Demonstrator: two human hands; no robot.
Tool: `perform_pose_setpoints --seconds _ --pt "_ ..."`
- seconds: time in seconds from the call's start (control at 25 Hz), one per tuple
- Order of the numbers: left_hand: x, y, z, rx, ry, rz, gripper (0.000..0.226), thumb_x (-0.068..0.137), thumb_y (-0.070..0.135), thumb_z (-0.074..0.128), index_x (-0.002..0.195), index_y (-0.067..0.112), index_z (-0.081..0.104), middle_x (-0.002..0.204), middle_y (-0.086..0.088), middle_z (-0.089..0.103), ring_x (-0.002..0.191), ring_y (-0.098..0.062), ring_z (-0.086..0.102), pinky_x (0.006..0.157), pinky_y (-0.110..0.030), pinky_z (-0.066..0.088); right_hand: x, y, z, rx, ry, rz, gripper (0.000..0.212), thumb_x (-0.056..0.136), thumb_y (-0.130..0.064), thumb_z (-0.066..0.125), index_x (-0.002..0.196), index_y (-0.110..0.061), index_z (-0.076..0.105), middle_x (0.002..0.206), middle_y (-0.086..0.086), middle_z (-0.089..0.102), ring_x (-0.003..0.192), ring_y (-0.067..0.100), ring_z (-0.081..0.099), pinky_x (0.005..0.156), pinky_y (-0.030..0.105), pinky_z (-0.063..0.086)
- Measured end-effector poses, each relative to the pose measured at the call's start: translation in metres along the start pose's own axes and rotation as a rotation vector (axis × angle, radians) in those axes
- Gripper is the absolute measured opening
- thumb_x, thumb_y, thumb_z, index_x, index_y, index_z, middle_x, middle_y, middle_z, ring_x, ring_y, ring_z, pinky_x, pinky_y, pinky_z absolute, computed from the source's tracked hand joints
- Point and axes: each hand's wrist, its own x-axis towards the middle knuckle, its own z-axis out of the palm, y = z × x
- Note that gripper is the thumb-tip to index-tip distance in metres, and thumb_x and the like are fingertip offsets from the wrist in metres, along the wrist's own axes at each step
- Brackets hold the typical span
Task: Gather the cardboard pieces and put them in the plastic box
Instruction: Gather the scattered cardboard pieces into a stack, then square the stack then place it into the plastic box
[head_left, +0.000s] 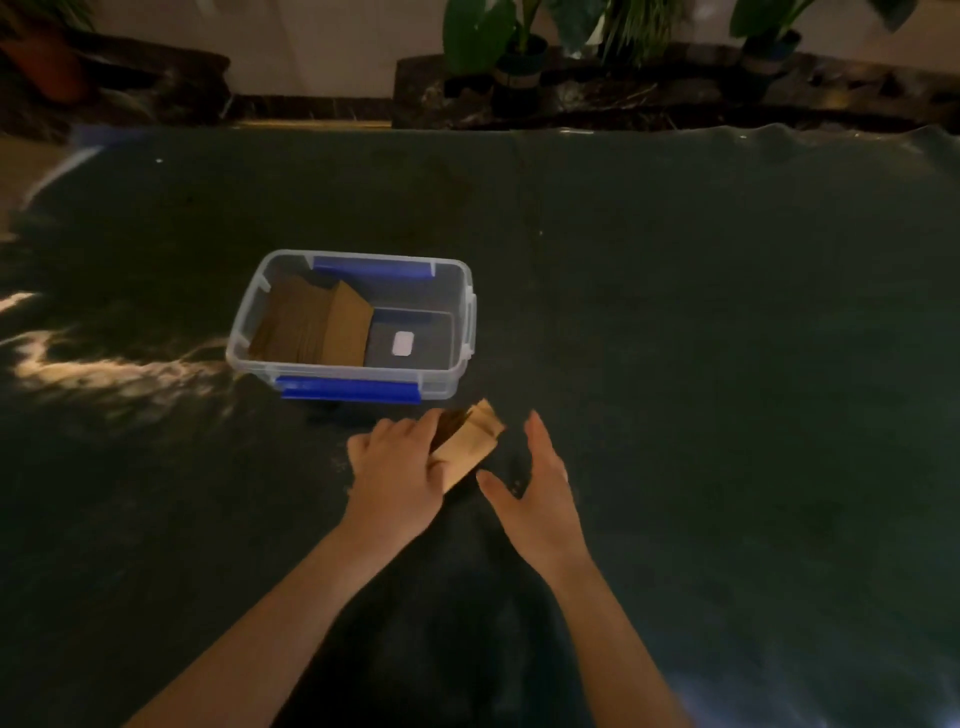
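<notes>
Two bare hands reach forward over a dark green sheet (675, 312) that covers the floor. The left hand (397, 467) grasps a small stack of light brown cardboard pieces (467, 441); its fingers lie on the top of the stack and its thumb is at the near edge. The stack is just in front of the near right corner of the box and points diagonally towards it. I cannot tell if the stack rests on the sheet or is a little above it. The right hand (540, 483) is just beside the stack on its right side, with the fingers spread and straight, holding nothing and not touching the cardboard.

A clear rectangular plastic box with blue clips (358, 391) stands on the sheet, beyond the hands and a little to the left. It has no lid on it. Inside, in the left half, more brown cardboard pieces (311, 327) lean in a slanted pile. In the right half the bottom is bare, and a small white label (402, 344) shows there.

Several green potted plants (519, 52) stand on a dark stone ledge (675, 104) behind the sheet, near a pale wall. The picture is dim and slightly blurred.
</notes>
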Motion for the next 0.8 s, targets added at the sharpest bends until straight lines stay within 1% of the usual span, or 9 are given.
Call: perform_pose_setpoints --seconds 0.04,0.12,0.2,0.28,0.4,0.52,0.64,0.72,0.8 --pt "-0.01 -0.018 -0.006 0.11 0.016 0.007 0.058 0.079 0.027 0.06 0.132 0.027 0.037 0.121 0.002 0.055 0.114 -0.018 0.046 0.098 -0.039 0.026 0.001 -0.005 0.009 -0.021 -0.049 -0.084 0.084 0.083 -0.029 0.063 0.146 -0.035 0.008 0.15 -0.019 0.023 0.136 -0.001 0.018 0.107 0.024 0.019" --pt "-0.026 -0.049 -0.014 0.238 0.016 0.047 0.063 0.081 0.028 0.058 0.137 0.027 0.031 0.128 0.002 0.052 0.118 -0.017 0.041 0.099 -0.036 0.023 0.004 -0.014 0.034 -0.012 -0.225 -0.173 0.078 0.086 -0.024 0.058 0.144 -0.04 0.009 0.141 -0.028 0.026 0.126 -0.013 0.017 0.103 0.018 0.019" --pt "-0.034 -0.065 -0.012 0.242 -0.027 0.08 0.066 0.083 0.031 0.056 0.14 0.028 0.023 0.132 0.004 0.049 0.122 -0.015 0.038 0.101 -0.035 0.019 0.005 -0.013 0.058 -0.018 -0.324 -0.185 0.07 0.089 -0.017 0.055 0.144 -0.035 0.016 0.144 -0.02 0.032 0.121 -0.012 0.026 0.1 0.015 0.024" --pt "-0.037 -0.072 -0.005 0.195 -0.075 0.104 0.077 0.082 0.039 0.057 0.143 0.031 0.01 0.136 0.006 0.046 0.126 -0.013 0.034 0.106 -0.037 0.015 0.004 -0.005 0.071 0.007 -0.317 -0.13 0.066 0.089 -0.01 0.054 0.144 -0.029 0.023 0.147 -0.007 0.037 0.124 -0.005 0.035 0.104 0.019 0.032" --pt "-0.045 -0.096 -0.001 0.155 -0.07 0.071 0.106 0.068 0.05 0.067 0.142 0.035 -0.008 0.144 0.002 0.036 0.132 -0.017 0.027 0.11 -0.043 0.012 0.005 0.008 0.075 0.024 -0.282 -0.107 0.068 0.087 -0.002 0.054 0.143 -0.027 0.025 0.145 -0.005 0.041 0.128 0.001 0.039 0.109 0.027 0.034" --pt "-0.063 -0.126 -0.001 -0.182 -0.075 -0.1 0.121 0.062 0.037 0.078 0.134 0.05 -0.017 0.149 0.004 0.024 0.135 -0.014 0.022 0.11 -0.04 0.017 0.011 0.01 0.079 0.038 -0.276 -0.134 0.071 0.086 -0.001 0.055 0.143 -0.028 0.023 0.144 -0.01 0.04 0.127 -0.003 0.039 0.104 0.017 0.034" --pt "-0.075 -0.123 0.017 -0.604 -0.036 -0.116 0.115 0.07 0.012 0.074 0.128 0.058 -0.014 0.145 0.017 0.019 0.129 0.006 0.027 0.105 -0.015 0.023 0.013 0.007 0.093 0.015 -0.309 -0.164 0.071 0.086 0.0 0.053 0.141 -0.034 0.022 0.137 -0.012 0.043 0.12 -0.005 0.044 0.092 0.006 0.035" --pt "-0.075 -0.118 0.03 -0.747 0.045 -0.123 0.105 0.075 0.001 0.067 0.129 0.055 -0.006 0.141 0.014 0.025 0.121 0.013 0.035 0.094 -0.002 0.031 0.012 0.008 0.1 0.046 -0.299 -0.161 0.071 0.085 0.002 0.052 0.138 -0.035 0.023 0.128 -0.014 0.046 0.113 -0.01 0.047 0.088 0.003 0.04" --pt "-0.076 -0.119 0.032 -0.742 0.058 -0.116 0.096 0.078 0.002 0.064 0.13 0.052 0.0 0.137 0.012 0.03 0.119 0.014 0.037 0.091 0.0 0.031 0.011 0.01 0.1 0.059 -0.298 -0.171 0.069 0.086 0.001 0.052 0.138 -0.035 0.024 0.121 -0.024 0.045 0.109 -0.016 0.048 0.085 -0.002 0.039"
